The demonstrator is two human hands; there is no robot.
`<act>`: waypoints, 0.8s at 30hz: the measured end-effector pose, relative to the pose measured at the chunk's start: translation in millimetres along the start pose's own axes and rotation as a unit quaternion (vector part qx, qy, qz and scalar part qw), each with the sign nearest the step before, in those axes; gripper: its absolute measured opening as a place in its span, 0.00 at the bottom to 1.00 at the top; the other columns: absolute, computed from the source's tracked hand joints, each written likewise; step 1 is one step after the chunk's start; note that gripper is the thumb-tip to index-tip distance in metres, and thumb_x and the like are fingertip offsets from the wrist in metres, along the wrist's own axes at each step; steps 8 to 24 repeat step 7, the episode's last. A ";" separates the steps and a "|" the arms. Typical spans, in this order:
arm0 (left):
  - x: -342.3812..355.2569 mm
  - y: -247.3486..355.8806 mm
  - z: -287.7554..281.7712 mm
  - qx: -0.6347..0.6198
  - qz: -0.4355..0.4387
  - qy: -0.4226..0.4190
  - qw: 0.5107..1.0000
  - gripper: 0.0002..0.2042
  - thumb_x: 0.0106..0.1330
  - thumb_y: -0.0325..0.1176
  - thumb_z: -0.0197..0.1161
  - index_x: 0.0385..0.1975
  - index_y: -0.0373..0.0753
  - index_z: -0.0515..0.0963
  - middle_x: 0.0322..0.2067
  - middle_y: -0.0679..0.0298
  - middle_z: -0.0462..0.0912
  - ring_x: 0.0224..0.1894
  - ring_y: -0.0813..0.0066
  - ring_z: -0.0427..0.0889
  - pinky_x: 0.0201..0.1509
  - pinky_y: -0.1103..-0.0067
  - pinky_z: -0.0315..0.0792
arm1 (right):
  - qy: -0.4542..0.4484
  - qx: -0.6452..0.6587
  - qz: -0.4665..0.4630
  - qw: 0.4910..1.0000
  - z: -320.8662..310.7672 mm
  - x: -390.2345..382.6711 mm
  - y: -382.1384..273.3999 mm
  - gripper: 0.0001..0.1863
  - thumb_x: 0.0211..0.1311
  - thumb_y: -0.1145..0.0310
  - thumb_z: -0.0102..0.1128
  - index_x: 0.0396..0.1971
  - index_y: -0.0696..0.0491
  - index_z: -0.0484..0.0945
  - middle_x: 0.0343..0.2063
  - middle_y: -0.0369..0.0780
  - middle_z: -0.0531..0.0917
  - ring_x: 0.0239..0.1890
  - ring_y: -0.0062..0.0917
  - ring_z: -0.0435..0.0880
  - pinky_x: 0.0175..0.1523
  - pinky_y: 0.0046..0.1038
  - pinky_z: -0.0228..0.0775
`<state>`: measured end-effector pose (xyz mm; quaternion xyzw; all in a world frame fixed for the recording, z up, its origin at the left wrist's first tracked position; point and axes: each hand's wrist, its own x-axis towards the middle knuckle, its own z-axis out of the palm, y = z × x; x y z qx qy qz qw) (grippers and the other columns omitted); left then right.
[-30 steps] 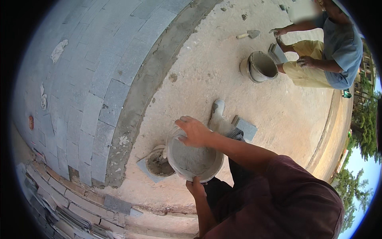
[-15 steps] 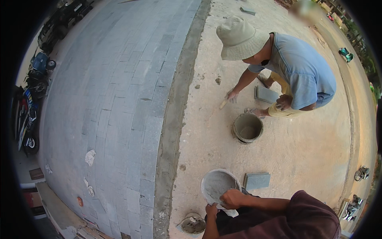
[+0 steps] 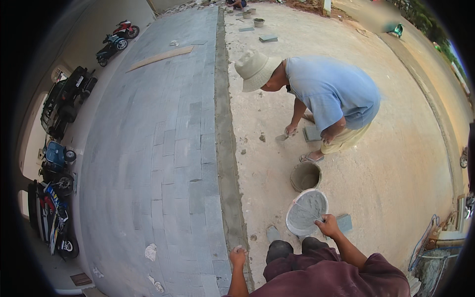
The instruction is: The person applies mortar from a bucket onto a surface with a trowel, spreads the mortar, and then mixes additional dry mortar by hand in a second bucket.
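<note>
My right hand (image 3: 328, 226) is closed on the wire handle at the near right rim of a pale bucket of wet grey mortar (image 3: 307, 212). The bucket tilts so that its mortar surface faces me. My left hand (image 3: 238, 256) is apart from it, fingers curled, above the mortar strip (image 3: 229, 183) along the paving's edge; whether it holds anything is hidden. Just beyond my bucket stands a darker, mostly empty bucket (image 3: 306, 176). A co-worker (image 3: 321, 91) in a blue shirt and pale hat bends over the concrete with a trowel (image 3: 281, 137) in one hand.
Grey paving (image 3: 163, 148) covers the left side. Small stacks of grey tiles lie beside the co-worker (image 3: 311, 133) and right of my bucket (image 3: 344, 222). A plank (image 3: 159, 58) lies farther off. Motorbikes (image 3: 54, 213) line the left edge; more buckets (image 3: 259, 23) stand far away.
My left hand has left the bucket and moved left toward the strip. The right hand keeps hold; the bucket is now nearer the dark one. My view has shifted, and the co-worker's trowel now shows clearly.
</note>
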<state>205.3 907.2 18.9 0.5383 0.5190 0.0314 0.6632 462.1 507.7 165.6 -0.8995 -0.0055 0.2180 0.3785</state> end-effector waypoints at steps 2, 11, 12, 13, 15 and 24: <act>-0.2 61.4 17.9 0.113 0.026 -0.038 0.993 0.12 0.68 0.23 0.57 0.47 0.23 0.78 0.33 0.54 0.83 0.30 0.69 0.85 0.36 0.77 0.83 | 0.122 0.077 0.068 0.987 -9.9 -25.9 50.0 0.19 0.53 0.62 0.73 0.18 0.63 0.77 0.15 0.50 0.74 0.18 0.33 0.73 0.28 0.39 0.65; 63.1 143.7 45.1 0.268 0.085 -0.154 0.947 0.14 0.68 0.29 0.60 0.51 0.31 0.80 0.34 0.54 0.84 0.34 0.70 0.85 0.38 0.72 0.83 | 0.255 0.289 0.244 0.890 -16.9 -127.6 72.0 0.07 0.63 0.69 0.65 0.28 0.57 0.83 0.21 0.33 0.80 0.21 0.17 0.74 0.27 0.25 0.65; 63.1 143.7 45.1 0.268 0.085 -0.154 0.947 0.14 0.68 0.29 0.60 0.51 0.31 0.80 0.34 0.54 0.84 0.34 0.70 0.85 0.38 0.72 0.83 | 0.255 0.289 0.244 0.890 -16.9 -127.6 72.0 0.07 0.63 0.69 0.65 0.28 0.57 0.83 0.21 0.33 0.80 0.21 0.17 0.74 0.27 0.25 0.65; 63.1 143.7 45.1 0.268 0.085 -0.154 0.947 0.14 0.68 0.29 0.60 0.51 0.31 0.80 0.34 0.54 0.84 0.34 0.70 0.85 0.38 0.72 0.83 | 0.255 0.289 0.244 0.890 -16.9 -127.6 72.0 0.07 0.63 0.69 0.65 0.28 0.57 0.83 0.21 0.33 0.80 0.21 0.17 0.74 0.27 0.25 0.65; 63.1 143.7 45.1 0.268 0.085 -0.154 0.947 0.14 0.68 0.29 0.60 0.51 0.31 0.80 0.34 0.54 0.84 0.34 0.70 0.85 0.38 0.72 0.83 | 0.255 0.289 0.244 0.890 -16.9 -127.6 72.0 0.07 0.63 0.69 0.65 0.28 0.57 0.83 0.21 0.33 0.80 0.21 0.17 0.74 0.27 0.25 0.65; 63.1 143.7 45.1 0.268 0.085 -0.154 0.947 0.14 0.68 0.29 0.60 0.51 0.31 0.80 0.34 0.54 0.84 0.34 0.70 0.85 0.38 0.72 0.83 | 0.255 0.289 0.244 0.890 -16.9 -127.6 72.0 0.07 0.63 0.69 0.65 0.28 0.57 0.83 0.21 0.33 0.80 0.21 0.17 0.74 0.27 0.25 0.65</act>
